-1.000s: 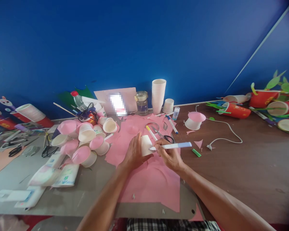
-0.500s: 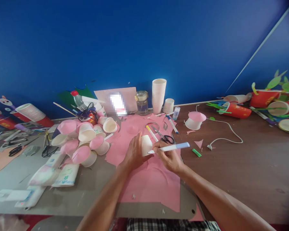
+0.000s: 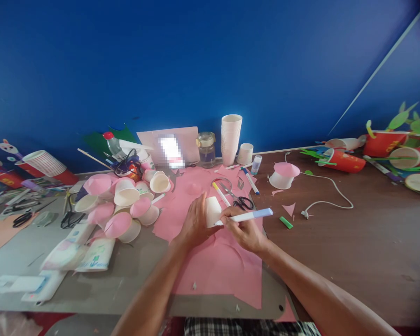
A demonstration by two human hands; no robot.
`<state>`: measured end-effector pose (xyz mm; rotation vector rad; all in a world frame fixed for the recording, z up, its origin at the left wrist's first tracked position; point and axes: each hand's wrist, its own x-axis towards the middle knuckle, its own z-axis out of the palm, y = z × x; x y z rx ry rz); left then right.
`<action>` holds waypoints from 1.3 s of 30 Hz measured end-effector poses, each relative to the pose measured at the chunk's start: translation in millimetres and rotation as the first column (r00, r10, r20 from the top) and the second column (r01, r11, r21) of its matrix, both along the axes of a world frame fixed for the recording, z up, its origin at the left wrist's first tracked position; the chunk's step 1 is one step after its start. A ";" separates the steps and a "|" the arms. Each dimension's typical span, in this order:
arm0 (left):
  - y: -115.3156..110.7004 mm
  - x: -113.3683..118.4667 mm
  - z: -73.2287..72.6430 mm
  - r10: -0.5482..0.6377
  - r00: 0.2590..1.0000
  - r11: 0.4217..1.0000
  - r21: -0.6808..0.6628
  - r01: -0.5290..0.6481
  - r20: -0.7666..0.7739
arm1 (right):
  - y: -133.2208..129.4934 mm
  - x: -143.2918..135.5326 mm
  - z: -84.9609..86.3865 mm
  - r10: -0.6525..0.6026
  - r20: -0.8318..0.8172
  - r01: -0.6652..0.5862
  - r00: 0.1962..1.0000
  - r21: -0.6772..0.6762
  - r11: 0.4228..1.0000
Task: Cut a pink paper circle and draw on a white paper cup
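My left hand (image 3: pixel 195 223) is wrapped round a white paper cup (image 3: pixel 213 210), held over pink paper. Pinched in my right hand (image 3: pixel 247 234) is a white marker (image 3: pixel 245 216) with a pale blue rear end. Its tip is at the cup's lower right side; whether it touches cannot be made out. Just beyond the hands lie a white pen with a yellow end (image 3: pixel 221 193) and scissors with black handles (image 3: pixel 242 202). The pink paper (image 3: pixel 217 275) spreads beneath both hands.
Several paper cups with pink tops (image 3: pixel 121 226) cluster at left. A tall cup stack (image 3: pixel 231 140), glass jar (image 3: pixel 206 150) and glue stick (image 3: pixel 256 164) stand behind. One pink-topped cup (image 3: pixel 283 176), a white cable (image 3: pixel 336 205) and red cups (image 3: pixel 345 160) are at right.
The marker and my right hand have shifted slightly, its rear end moving a little left and down. My left hand still holds the cup in nearly the same place.
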<state>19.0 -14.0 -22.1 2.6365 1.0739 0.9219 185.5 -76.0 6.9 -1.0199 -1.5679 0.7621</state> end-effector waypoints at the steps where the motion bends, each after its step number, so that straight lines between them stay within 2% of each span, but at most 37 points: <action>1: 0.2 -0.1 -0.7 0.003 1.000 1.000 0.004 -0.003 -0.001 | 0.4 0.0 -0.8 -0.002 0.009 0.002 1.000 0.000 1.000; 7: 2.7 -1.5 -6.7 0.006 1.000 0.994 0.107 -0.004 -0.013 | 2.0 1.4 -1.7 -0.097 -0.040 0.096 0.994 -0.043 0.995; 13: 3.0 -1.7 -8.5 0.010 1.000 0.989 0.151 -0.007 -0.020 | 0.8 2.0 3.0 -0.041 -0.091 0.036 0.995 -0.055 0.998; 20: 2.1 -1.1 -8.0 0.022 0.999 0.995 0.101 -0.019 -0.024 | 1.3 1.8 0.0 -0.026 -0.033 0.024 0.999 -0.034 0.999; 26: 3.9 -1.8 -10.7 0.012 1.000 0.995 0.103 -0.011 -0.009 | 3.4 3.1 -3.1 -0.131 -0.141 0.120 0.981 -0.082 0.989; 32: 2.7 -1.0 -7.8 0.011 1.000 0.994 0.111 -0.009 -0.016 | 1.5 3.6 2.7 -0.045 -0.109 0.035 0.993 -0.085 0.996; 39: 3.1 -1.8 -8.4 0.014 0.999 0.996 0.084 -0.011 -0.031 | 3.0 2.8 -0.7 -0.088 -0.077 0.082 0.993 -0.067 0.994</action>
